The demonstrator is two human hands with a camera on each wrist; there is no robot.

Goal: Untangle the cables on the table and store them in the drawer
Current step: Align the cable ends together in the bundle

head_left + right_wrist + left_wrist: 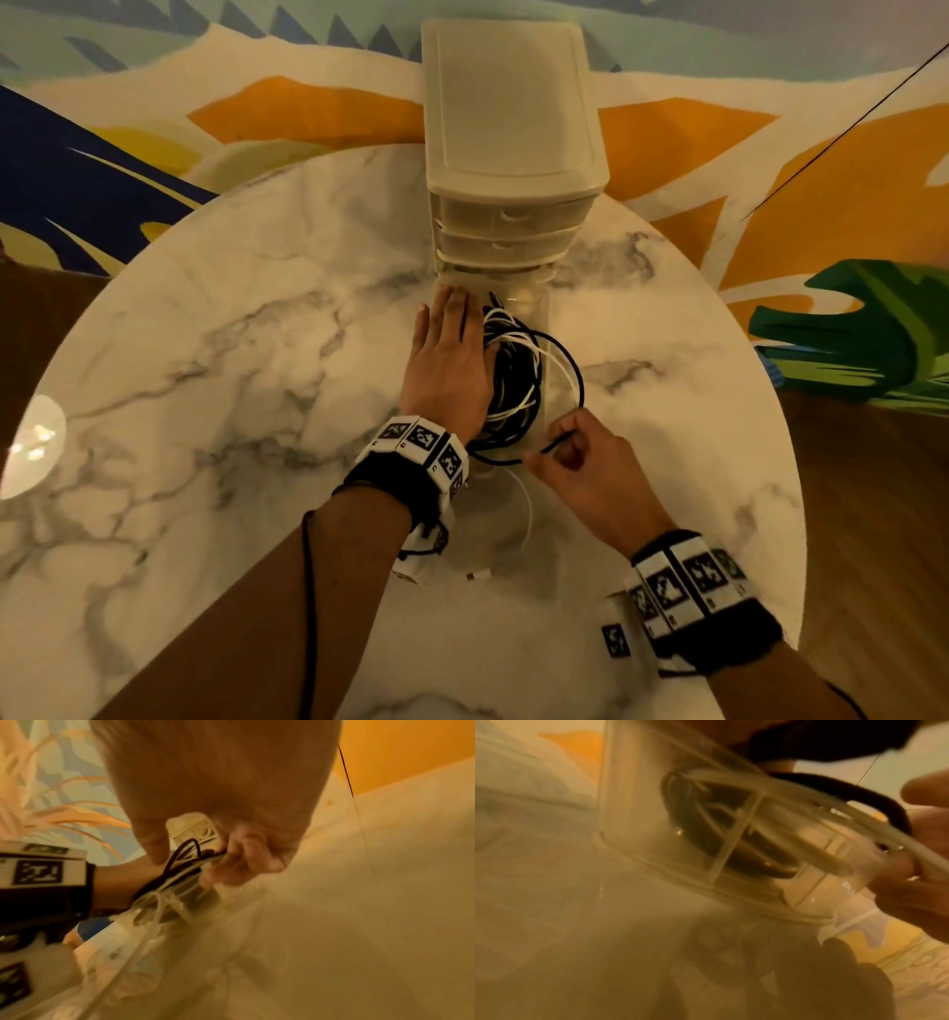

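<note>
Right hand (585,473) sat nearest the camera, low centre of the head view, fingers curled, thumb and forefinger pinching a black cable (557,442) at the drawer's near right corner. That cable looped out past the drawer's right wall and curved back into the pile. Right wrist view confirmed it: fingertips (231,860) clamped on black and white strands at the rim, blurred.

Left hand (452,365) lay flat, fingers straight and together, palm down over the left side of the cables (513,370), pressing them into the drawer. No curl seen, so not gripping. Left wrist view showed the coil (706,833) through the clear wall, black with white strands, smeared by blur.

Drawer (547,318) was clear plastic, pulled out toward the person from the bottom of the white drawer unit (513,144). Cables sat bundled inside it, black and white mixed, with one black loop hanging outside the right wall. Could not tell whether they were fully untangled.

White cable (526,514) trailed on the table (231,360) from the drawer's front toward the person, ending in a plug (480,575) between the two forearms. Unit's two upper drawers were closed. Unit stood at the far side of the round marble table. Both wrists wore black bands with square marker tags. Painted wall with orange, blue and green shapes ran behind the table.
</note>
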